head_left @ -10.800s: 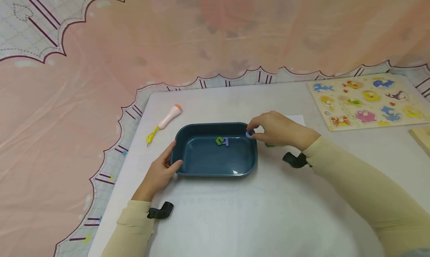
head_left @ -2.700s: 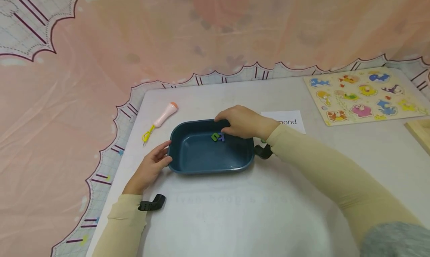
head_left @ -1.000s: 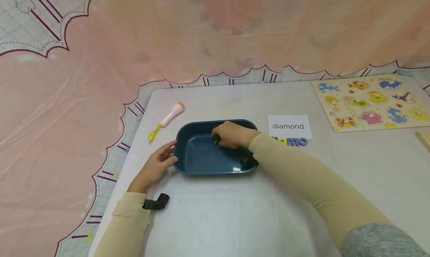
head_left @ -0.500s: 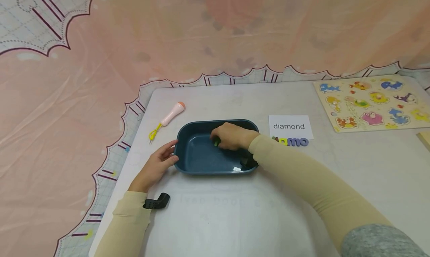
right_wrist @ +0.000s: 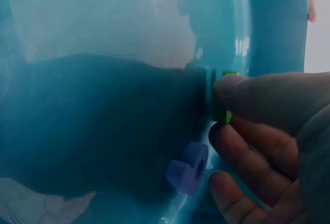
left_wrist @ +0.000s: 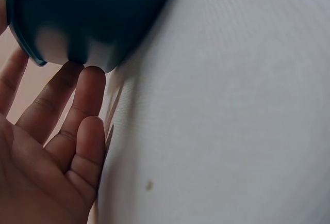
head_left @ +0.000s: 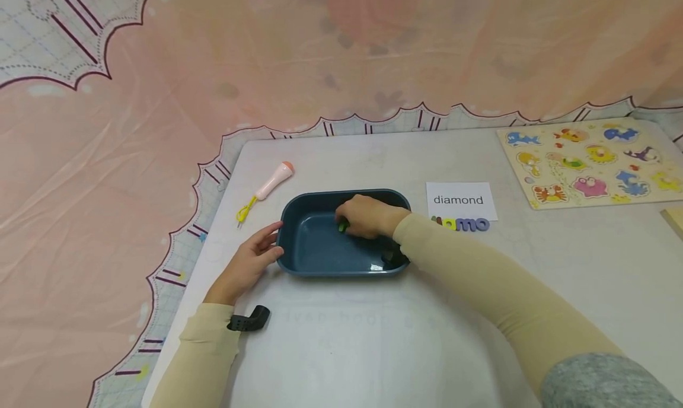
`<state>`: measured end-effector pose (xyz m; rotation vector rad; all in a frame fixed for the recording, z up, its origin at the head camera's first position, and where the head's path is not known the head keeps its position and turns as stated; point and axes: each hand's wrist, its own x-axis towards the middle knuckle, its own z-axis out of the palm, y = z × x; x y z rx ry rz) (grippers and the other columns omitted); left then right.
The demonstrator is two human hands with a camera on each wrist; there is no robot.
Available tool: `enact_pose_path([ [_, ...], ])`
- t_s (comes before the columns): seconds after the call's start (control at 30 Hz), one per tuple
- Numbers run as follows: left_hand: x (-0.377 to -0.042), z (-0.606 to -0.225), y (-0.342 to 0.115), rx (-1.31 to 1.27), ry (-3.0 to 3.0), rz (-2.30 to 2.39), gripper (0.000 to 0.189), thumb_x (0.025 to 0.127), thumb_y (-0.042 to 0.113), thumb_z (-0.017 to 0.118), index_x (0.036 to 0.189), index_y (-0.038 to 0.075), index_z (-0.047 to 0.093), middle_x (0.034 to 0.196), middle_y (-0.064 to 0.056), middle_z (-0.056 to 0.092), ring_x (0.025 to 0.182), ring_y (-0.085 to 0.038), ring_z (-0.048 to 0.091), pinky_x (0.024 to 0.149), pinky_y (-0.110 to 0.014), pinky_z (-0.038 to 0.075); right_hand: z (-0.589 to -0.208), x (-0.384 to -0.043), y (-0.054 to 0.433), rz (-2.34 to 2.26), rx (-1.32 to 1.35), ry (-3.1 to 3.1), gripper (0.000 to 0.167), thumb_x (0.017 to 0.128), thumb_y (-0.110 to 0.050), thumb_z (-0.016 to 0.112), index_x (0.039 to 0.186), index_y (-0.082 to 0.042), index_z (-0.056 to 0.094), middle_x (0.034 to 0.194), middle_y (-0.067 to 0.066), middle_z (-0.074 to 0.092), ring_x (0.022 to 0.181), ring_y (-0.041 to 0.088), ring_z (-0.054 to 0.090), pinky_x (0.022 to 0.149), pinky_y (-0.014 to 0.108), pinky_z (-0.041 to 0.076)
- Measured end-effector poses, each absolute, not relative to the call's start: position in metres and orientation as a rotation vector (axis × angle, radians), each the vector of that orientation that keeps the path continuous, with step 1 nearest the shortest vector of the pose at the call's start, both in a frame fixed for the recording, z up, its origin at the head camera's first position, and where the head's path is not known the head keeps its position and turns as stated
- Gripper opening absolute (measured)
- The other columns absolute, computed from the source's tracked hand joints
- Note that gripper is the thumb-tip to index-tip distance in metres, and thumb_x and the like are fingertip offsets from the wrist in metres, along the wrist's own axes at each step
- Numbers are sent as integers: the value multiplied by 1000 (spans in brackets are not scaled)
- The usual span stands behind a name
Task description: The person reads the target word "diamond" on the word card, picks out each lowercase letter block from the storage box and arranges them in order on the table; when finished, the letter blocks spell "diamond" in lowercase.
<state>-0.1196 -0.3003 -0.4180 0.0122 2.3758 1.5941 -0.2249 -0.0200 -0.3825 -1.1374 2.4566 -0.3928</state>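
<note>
My right hand (head_left: 368, 216) reaches into a dark teal tray (head_left: 315, 251) and pinches a small green letter (head_left: 343, 225) between thumb and fingers, close over the tray floor. In the right wrist view a purple letter (right_wrist: 188, 169) lies in the tray beside the fingertips. The rest of the green letter's shape is hidden by the thumb. My left hand (head_left: 246, 267) rests at the tray's left end, its fairly straight fingers (left_wrist: 88, 92) touching the outer wall.
Right of the tray lies a white card (head_left: 462, 201) printed "diamond", with coloured letters (head_left: 469, 225) along its lower edge, partly covered by the right sleeve. A pink pen-like toy (head_left: 274, 180) lies back left. An animal puzzle board (head_left: 592, 165) lies back right.
Earlier my right hand held a purple letter at the tray's right end; it has moved left and now pinches the green letter. Over the last second both hands barely move.
</note>
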Motion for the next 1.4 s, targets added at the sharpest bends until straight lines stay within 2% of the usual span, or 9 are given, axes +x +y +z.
enact_pose_path([
  [0.27,-120,-417,-299,16,2376,1591,63,102,21,61,157,10,33,151,-27,40,137,-41,41,109,-58,31,-366,-224,-15,-495,-1188,2469,33,98,-8,61,131,-4,65,123,8,67,109,21,61,100,35,47],
  [0.47,-119,-416,-300,-3,2371,1583,64,101,23,62,157,12,33,152,-26,39,138,-40,40,110,-58,30,-352,-223,-6,-546,-1226,2509,36,97,-7,62,133,-3,63,129,9,65,115,20,60,102,35,45],
  [0.7,-119,-416,-300,-6,2365,1587,64,101,22,62,157,12,32,153,-26,39,139,-40,40,110,-58,30,-338,-217,9,-583,-1215,2567,36,96,-7,65,132,-3,63,127,9,66,109,20,61,103,36,45],
  [0.87,-119,-415,-299,-4,2376,1576,63,102,21,61,157,11,32,152,-27,39,138,-41,40,110,-58,30,-330,-211,27,-586,-1204,2620,34,95,-7,67,129,-5,66,126,8,67,116,23,61,104,39,45],
  [1.07,-122,-412,-300,9,2383,1556,64,101,23,62,157,11,32,152,-27,39,138,-42,40,109,-58,31,-323,-208,53,-640,-1176,2653,34,94,-5,67,128,-3,67,122,8,68,109,23,63,100,40,47],
  [1.4,-120,-415,-298,-3,2394,1548,65,102,23,61,158,11,31,154,-27,36,139,-43,38,108,-56,32,-325,-207,98,-647,-1033,2711,34,94,-4,67,127,-2,66,122,10,68,114,27,62,99,43,49],
])
